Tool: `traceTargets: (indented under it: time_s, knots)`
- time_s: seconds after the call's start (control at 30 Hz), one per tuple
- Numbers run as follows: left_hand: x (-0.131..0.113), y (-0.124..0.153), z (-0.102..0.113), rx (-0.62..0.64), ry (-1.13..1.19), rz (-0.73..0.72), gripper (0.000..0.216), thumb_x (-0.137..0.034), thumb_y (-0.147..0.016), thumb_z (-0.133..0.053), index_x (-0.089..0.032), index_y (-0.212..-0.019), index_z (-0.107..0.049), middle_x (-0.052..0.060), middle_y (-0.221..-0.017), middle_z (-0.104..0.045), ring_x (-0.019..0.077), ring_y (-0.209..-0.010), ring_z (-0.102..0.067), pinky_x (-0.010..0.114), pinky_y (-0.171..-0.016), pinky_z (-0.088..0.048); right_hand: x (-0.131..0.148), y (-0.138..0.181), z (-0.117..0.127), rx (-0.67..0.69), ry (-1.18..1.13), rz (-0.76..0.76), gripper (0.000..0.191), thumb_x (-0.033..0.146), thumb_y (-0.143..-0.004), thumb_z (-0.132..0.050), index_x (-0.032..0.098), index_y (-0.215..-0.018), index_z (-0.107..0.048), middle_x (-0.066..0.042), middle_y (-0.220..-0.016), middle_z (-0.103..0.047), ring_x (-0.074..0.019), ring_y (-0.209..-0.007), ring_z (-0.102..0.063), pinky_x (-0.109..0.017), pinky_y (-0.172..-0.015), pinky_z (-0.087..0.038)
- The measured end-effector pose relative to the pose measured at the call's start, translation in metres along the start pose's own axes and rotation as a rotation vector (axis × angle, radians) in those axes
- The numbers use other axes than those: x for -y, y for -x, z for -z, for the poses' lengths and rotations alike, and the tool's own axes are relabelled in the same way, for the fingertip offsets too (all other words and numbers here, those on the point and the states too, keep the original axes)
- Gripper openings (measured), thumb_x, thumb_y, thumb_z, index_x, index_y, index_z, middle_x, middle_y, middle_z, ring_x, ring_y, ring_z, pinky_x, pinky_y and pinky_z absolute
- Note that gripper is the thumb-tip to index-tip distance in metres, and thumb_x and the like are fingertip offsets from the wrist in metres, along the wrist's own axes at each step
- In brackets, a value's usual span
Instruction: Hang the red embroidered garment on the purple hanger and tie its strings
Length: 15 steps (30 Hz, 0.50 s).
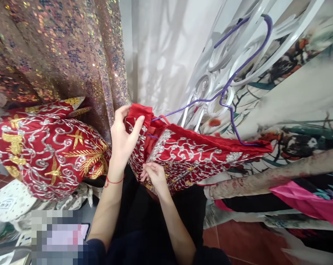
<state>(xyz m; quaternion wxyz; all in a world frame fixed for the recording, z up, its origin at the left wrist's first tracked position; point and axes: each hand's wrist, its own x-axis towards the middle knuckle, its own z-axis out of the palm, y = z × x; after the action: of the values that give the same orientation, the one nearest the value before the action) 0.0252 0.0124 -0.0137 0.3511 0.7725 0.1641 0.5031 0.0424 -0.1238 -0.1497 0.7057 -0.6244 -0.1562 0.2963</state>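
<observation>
A red garment (199, 149) with silver and gold embroidery hangs in front of me on a purple wire hanger (230, 82). At the garment's upper left edge, my left hand (123, 134) grips the red satin band, thumb in front and the other fingers partly hidden behind. Lower down, my right hand (155, 175) pinches the cloth along the front opening between thumb and fingertips. Exactly what lies in that pinch is too small to make out beyond the fabric edge. A red string bracelet (114, 181) circles my left wrist.
Another red embroidered piece (56, 151) lies bunched on the left. Behind it hangs a sequined curtain (58, 51). White curled metalwork (232, 70) and patterned fabrics (299, 136) fill the right. A partly blurred-out phone (85, 232) lies at lower left.
</observation>
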Motion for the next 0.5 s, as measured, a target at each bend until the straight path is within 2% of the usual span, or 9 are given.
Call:
traceTargets:
  time_s: [0.07, 0.13, 0.17, 0.2, 0.27, 0.33, 0.37, 0.43, 0.5]
  knots:
    - [0.009, 0.010, 0.001, -0.079, -0.027, -0.030, 0.044, -0.038, -0.091, -0.062, -0.021, -0.130, -0.049, 0.011, -0.131, -0.061, 0.0212, -0.122, -0.060, 0.036, -0.106, -0.047, 0.002, 0.006, -0.001, 0.030, -0.047, -0.005, 0.046, 0.062, -0.076, -0.073, 0.018, -0.073, -0.060, 0.000, -0.054, -0.065, -0.0125, -0.038, -0.060, -0.020, -0.039, -0.037]
    - [0.022, 0.033, 0.006, -0.125, -0.097, -0.006, 0.034, -0.030, -0.091, -0.057, -0.020, -0.123, -0.050, 0.011, -0.128, -0.060, 0.0210, -0.121, -0.059, 0.037, -0.105, -0.048, 0.003, 0.008, -0.003, 0.035, -0.094, -0.004, 0.044, 0.059, -0.077, -0.074, 0.018, -0.074, -0.059, 0.001, -0.055, -0.065, -0.0114, -0.040, -0.060, -0.019, -0.041, -0.037]
    - [0.030, 0.049, 0.009, -0.121, -0.137, 0.022, 0.025, -0.025, -0.090, -0.054, -0.020, -0.115, -0.052, 0.009, -0.118, -0.061, 0.0203, -0.113, -0.062, 0.037, -0.101, -0.050, 0.004, 0.009, -0.004, 0.030, -0.120, -0.004, 0.043, 0.058, -0.077, -0.074, 0.018, -0.074, -0.059, 0.002, -0.055, -0.064, -0.0106, -0.040, -0.059, -0.019, -0.041, -0.037]
    - [0.038, 0.067, 0.012, -0.063, -0.177, 0.064, 0.015, -0.020, -0.087, -0.052, -0.021, -0.103, -0.053, 0.007, -0.105, -0.062, 0.0194, -0.102, -0.063, 0.036, -0.095, -0.052, 0.004, 0.008, -0.006, 0.022, -0.145, -0.004, 0.043, 0.058, -0.076, -0.075, 0.018, -0.074, -0.058, 0.003, -0.055, -0.063, -0.0098, -0.040, -0.058, -0.019, -0.041, -0.036]
    - [0.054, 0.105, 0.016, 0.198, -0.222, 0.143, 0.012, -0.016, -0.081, -0.051, -0.022, -0.091, -0.051, 0.003, -0.088, -0.060, 0.0185, -0.085, -0.063, 0.034, -0.084, -0.053, 0.004, 0.008, -0.009, -0.002, -0.196, -0.004, 0.042, 0.056, -0.076, -0.077, 0.018, -0.073, -0.058, 0.004, -0.054, -0.061, -0.0076, -0.038, -0.053, -0.019, -0.041, -0.034]
    - [0.067, 0.135, 0.014, 0.427, -0.218, 0.193, 0.013, -0.019, -0.080, -0.053, -0.023, -0.093, -0.050, 0.003, -0.089, -0.061, 0.0192, -0.082, -0.063, 0.033, -0.077, -0.054, 0.003, 0.009, -0.011, -0.030, -0.225, 0.000, 0.041, 0.054, -0.075, -0.078, 0.018, -0.073, -0.058, 0.006, -0.054, -0.058, -0.0049, -0.037, -0.045, -0.019, -0.040, -0.031]
    - [0.071, 0.145, 0.011, 0.497, -0.230, 0.208, 0.015, -0.021, -0.080, -0.054, -0.023, -0.094, -0.050, 0.004, -0.091, -0.062, 0.0194, -0.081, -0.063, 0.032, -0.074, -0.053, 0.003, 0.009, -0.013, -0.045, -0.231, 0.006, 0.040, 0.053, -0.075, -0.078, 0.018, -0.073, -0.058, 0.006, -0.055, -0.057, -0.0041, -0.037, -0.042, -0.019, -0.040, -0.030]
    - [0.076, 0.155, 0.003, 0.561, -0.269, 0.206, 0.010, -0.024, -0.083, -0.052, -0.023, -0.091, -0.049, 0.004, -0.089, -0.062, 0.0195, -0.079, -0.063, 0.031, -0.070, -0.052, 0.000, 0.011, -0.015, -0.078, -0.241, 0.024, 0.039, 0.051, -0.075, -0.079, 0.018, -0.073, -0.058, 0.007, -0.054, -0.053, -0.0041, -0.040, -0.038, -0.020, -0.040, -0.030]
    - [0.077, 0.155, -0.006, 0.563, -0.316, 0.185, 0.004, -0.022, -0.087, -0.045, -0.023, -0.084, -0.046, 0.004, -0.083, -0.062, 0.0190, -0.076, -0.063, 0.029, -0.067, -0.050, -0.001, 0.011, -0.018, -0.115, -0.258, 0.054, 0.038, 0.050, -0.075, -0.079, 0.019, -0.073, -0.058, 0.007, -0.053, -0.052, -0.0052, -0.043, -0.040, -0.020, -0.042, -0.032]
